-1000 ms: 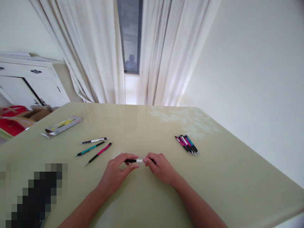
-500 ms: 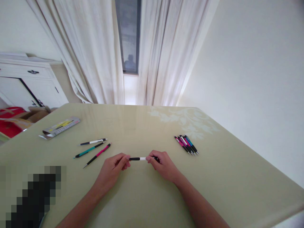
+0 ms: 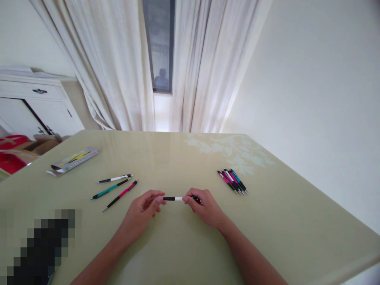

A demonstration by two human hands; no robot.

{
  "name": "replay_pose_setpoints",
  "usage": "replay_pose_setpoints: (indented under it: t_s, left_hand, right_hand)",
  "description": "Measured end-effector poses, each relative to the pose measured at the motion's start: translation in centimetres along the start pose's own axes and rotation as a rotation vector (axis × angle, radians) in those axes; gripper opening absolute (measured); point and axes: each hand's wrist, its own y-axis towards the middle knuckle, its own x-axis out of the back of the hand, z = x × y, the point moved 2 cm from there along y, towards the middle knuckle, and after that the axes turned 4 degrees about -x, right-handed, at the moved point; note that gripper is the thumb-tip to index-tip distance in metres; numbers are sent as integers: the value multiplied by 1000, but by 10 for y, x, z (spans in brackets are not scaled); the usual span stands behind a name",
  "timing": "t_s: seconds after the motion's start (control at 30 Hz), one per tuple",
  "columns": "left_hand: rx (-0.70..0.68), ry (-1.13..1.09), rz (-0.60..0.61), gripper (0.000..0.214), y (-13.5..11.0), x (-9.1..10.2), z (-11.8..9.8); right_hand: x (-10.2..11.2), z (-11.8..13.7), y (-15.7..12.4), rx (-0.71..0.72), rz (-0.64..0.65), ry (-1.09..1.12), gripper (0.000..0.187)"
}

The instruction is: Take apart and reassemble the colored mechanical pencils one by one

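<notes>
A black and white pen lies level between my two hands above the table. My left hand pinches its black tip end between thumb and fingers. Closed round the other end, my right hand covers part of the white barrel, and a bit of black shows behind the thumb. Left of my left hand lie a white and black pen, a teal pen and a pink pen, spread apart. Several pens in pink, purple, white and blue lie side by side beyond my right hand.
An opened pen box lies at the table's far left. A pixelated dark shape fills the lower left corner. Beyond the table are curtains, a white cabinet and a wall on the right.
My left fingers have shifted slightly and loosened a little round the pen's tip end. My right hand and the pen stay almost in place. The view has moved very slightly.
</notes>
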Motion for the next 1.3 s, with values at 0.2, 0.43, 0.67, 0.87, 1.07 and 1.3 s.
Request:
replay_pose_setpoints:
  t_s: [0.2, 0.43, 0.67, 0.87, 1.07, 1.3]
  left_hand:
    - [-28, 8, -20, 38, -1, 0, -2]
    - [49, -18, 115, 43, -3, -4, -1]
    - [14, 16, 88, 38, -3, -3, -5]
    - [9, -9, 95, 42, -4, -4, -6]
    - [-41, 54, 68, 40, -8, -6, -7]
    - [-34, 9, 113, 42, -7, -10, -5]
  right_hand:
    - [0, -1, 0, 11, -12, -27, 33]
    - [0, 1, -1, 7, -47, -2, 32]
    - [1, 4, -1, -7, -77, 57, 36]
    - [1, 2, -1, 0, -78, 104, 36]
    - [1, -2, 0, -22, -102, 144, 40]
    - [1, -2, 0, -30, -111, 150, 41]
